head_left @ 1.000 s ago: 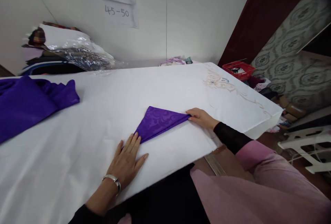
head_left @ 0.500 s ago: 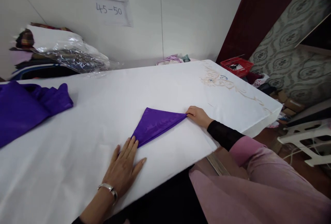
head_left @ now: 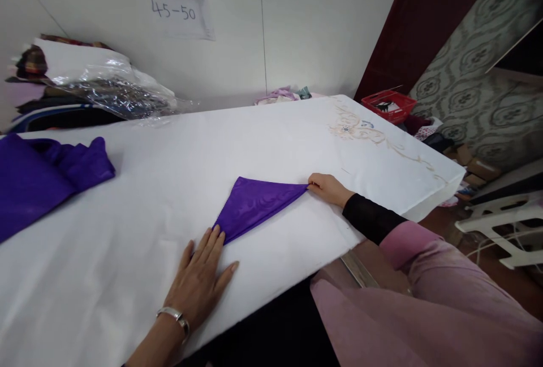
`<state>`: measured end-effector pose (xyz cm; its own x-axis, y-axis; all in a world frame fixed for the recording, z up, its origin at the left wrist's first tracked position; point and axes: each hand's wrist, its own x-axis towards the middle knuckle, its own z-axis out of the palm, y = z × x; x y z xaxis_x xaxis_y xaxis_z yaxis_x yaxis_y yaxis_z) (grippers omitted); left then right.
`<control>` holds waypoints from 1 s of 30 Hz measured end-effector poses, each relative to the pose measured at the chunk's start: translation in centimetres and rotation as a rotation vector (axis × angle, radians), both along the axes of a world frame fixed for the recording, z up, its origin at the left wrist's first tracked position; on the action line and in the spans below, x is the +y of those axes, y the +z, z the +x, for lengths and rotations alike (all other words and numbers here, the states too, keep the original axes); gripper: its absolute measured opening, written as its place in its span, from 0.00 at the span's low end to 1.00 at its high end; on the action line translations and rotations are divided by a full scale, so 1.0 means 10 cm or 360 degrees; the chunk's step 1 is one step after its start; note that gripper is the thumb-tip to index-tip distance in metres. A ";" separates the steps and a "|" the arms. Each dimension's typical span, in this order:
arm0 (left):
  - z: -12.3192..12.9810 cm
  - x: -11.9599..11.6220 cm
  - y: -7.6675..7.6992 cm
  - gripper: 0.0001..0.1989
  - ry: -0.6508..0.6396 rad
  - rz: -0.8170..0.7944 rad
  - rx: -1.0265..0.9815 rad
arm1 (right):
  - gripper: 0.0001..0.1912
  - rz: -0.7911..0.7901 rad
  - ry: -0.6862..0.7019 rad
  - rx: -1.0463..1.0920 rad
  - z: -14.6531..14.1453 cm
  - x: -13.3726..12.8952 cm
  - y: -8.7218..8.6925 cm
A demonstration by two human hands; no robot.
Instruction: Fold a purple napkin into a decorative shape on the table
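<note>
Clock directions are taken from the middle of the folded purple cloth (head_left: 257, 206). At nine to ten o'clock sits a larger purple cloth (head_left: 38, 186), loosely heaped, with soft rounded folds and a matt, faintly patterned face. Beyond it, at ten o'clock, a stack of fabrics (head_left: 80, 64) is partly covered by crinkled, glinting clear plastic.

Between seven and eight o'clock, the left hand (head_left: 197, 285) lies open, palm down, fingertips pressing the near-left end of the folded piece and gripping nothing. A smooth silver bracelet (head_left: 173, 315) rings its wrist.

The folded purple cloth lies flat on the white cover (head_left: 148, 175), a long, lopsided triangle with layered lower edges, a jagged left edge and a tone-on-tone swirl in the weave. At three o'clock the right hand (head_left: 328, 189) is closed on its narrow tip, pinched between thumb and fingers.

The step in hand looks like straightening and holding the fold between both ends; the next move calls for steady left pressure and light tension at the tip, lest the layers slip.

At two o'clock, pale curling embroidery (head_left: 347, 129) decorates the cover, with an openwork red basket (head_left: 405, 108) beyond.
</note>
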<state>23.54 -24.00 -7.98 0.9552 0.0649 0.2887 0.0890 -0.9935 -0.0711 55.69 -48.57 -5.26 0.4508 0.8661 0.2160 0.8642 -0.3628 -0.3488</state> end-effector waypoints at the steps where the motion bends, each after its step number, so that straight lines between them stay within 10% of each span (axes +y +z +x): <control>1: 0.00 0.00 0.00 0.34 0.0000 0.0007 -0.0004 | 0.06 0.0015 -0.0021 0.0052 0.00 0.01 0.00; 17: 0.00 0.02 -0.02 0.35 -0.0041 0.0001 -0.0068 | 0.08 0.0051 0.0140 0.0967 0.17 -0.03 0.05; 30: 0.00 0.03 -0.02 0.34 -0.0019 0.0004 -0.0007 | 0.05 -0.0009 -0.0057 0.0058 0.02 -0.04 0.01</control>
